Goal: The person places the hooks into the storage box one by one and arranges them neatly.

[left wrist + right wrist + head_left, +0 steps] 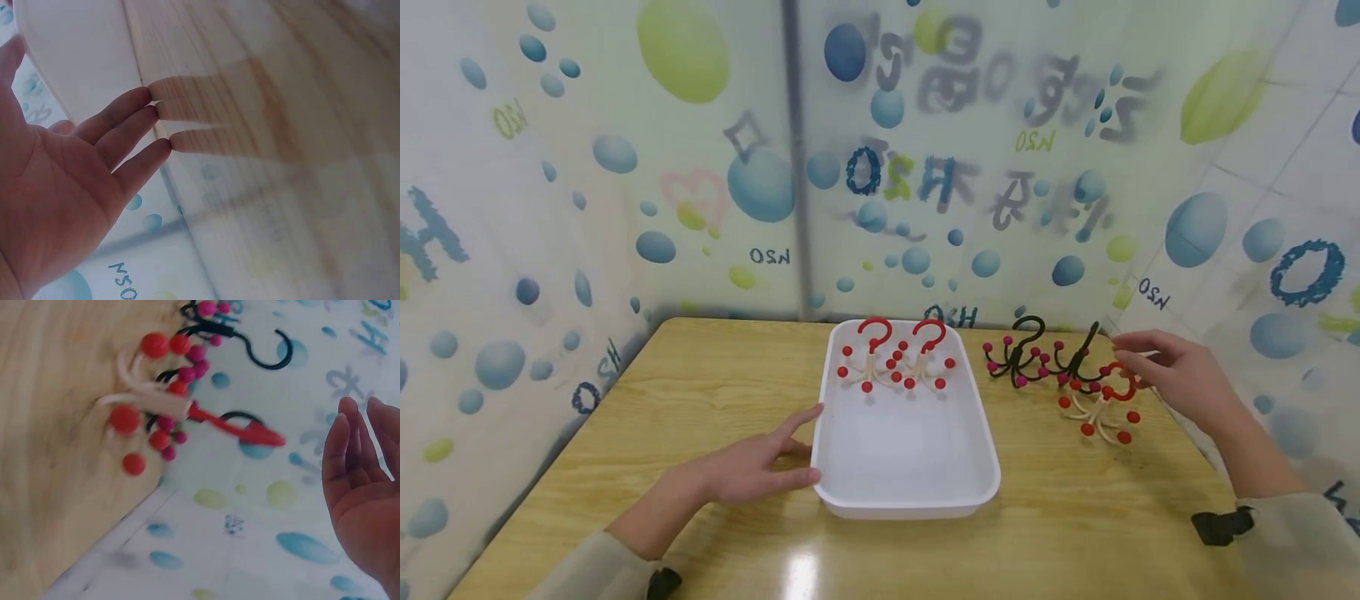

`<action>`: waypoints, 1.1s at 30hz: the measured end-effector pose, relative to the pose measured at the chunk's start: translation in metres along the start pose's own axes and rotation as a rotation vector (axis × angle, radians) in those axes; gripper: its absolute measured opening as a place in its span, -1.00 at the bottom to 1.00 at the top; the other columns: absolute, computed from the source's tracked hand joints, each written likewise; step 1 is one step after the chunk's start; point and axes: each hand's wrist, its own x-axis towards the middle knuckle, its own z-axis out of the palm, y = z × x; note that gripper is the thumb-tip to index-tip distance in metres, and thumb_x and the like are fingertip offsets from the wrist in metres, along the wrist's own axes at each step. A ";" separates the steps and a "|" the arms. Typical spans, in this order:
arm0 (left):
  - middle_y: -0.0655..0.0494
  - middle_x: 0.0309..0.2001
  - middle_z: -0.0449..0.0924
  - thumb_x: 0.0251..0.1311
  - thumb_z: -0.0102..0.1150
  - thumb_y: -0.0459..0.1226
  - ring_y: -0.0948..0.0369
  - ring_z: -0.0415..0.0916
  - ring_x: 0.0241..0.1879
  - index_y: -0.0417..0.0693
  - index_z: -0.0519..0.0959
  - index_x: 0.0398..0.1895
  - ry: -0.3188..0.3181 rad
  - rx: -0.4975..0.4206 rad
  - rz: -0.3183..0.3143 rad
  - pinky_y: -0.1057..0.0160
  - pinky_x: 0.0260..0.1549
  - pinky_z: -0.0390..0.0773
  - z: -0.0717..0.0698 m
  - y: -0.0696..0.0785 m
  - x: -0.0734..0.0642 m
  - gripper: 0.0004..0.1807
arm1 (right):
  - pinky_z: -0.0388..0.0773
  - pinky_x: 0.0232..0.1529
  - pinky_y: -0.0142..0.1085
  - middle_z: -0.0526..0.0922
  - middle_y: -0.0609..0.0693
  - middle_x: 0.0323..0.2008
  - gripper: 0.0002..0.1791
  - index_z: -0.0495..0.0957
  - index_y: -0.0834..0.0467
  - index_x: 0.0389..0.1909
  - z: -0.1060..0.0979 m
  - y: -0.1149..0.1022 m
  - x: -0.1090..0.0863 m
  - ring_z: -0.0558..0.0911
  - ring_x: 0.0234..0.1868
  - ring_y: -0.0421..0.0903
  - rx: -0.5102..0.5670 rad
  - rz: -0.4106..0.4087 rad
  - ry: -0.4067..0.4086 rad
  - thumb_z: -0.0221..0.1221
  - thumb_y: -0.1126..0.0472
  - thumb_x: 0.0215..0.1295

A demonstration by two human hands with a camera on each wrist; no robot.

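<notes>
Fingers of my right hand (1180, 371) are stretched out and relaxed, holding nothing, at the right of the head view, just beside the red-and-cream hook hanger (1101, 408). From the right wrist view I see the palm open, apart from the hanger, which lies on the wooden surface (700, 392) with its red hook pointing toward the hand. Fingers of my left hand (752, 467) are also straight and flat; their tips touch the left wall of the white tray (985, 467) in the lower middle of the frame.

Two more red hangers (898, 358) stand at the far end of the tray. Two black hangers with pink balls (1045, 358) are on the surface right of the tray, just behind the red one and partly tangled with it, as it seems.

I judge this hanger light and stiff, probably plastic, with thin curved arms ending in small balls. The arms could catch on the black neighbours, so I would take it by the hook or the short centre stem, where a pinch sits firmly, and lift straight up. The balls look smooth, maybe slippery.
</notes>
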 end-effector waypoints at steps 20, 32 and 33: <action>0.04 0.45 0.65 0.52 0.21 0.27 -0.14 0.49 0.53 0.39 -0.15 0.83 -0.004 0.013 0.005 -0.40 0.53 0.35 0.000 -0.002 0.001 0.03 | 0.78 -0.22 -0.41 0.81 0.27 -0.02 -0.31 0.40 0.46 0.47 0.025 0.064 -0.012 0.86 -0.25 -0.19 0.059 0.178 -0.044 0.14 -0.07 0.73; 0.03 0.45 0.65 0.52 0.21 0.27 -0.14 0.49 0.53 0.36 -0.15 0.83 0.005 0.015 0.015 -0.39 0.53 0.36 0.000 -0.003 0.002 0.04 | 0.66 -0.30 -0.57 0.82 0.29 -0.04 -0.35 0.50 0.40 0.41 0.031 0.059 -0.015 0.80 -0.29 -0.30 0.017 0.186 0.058 0.13 -0.11 0.72; 0.03 0.44 0.65 0.51 0.22 0.27 -0.14 0.50 0.53 0.38 -0.15 0.83 0.005 0.015 0.014 -0.39 0.53 0.36 0.000 -0.002 0.001 0.04 | 0.66 -0.30 -0.56 0.83 0.24 -0.07 -0.36 0.52 0.40 0.40 0.031 0.058 -0.015 0.79 -0.30 -0.33 0.021 0.177 0.067 0.14 -0.10 0.72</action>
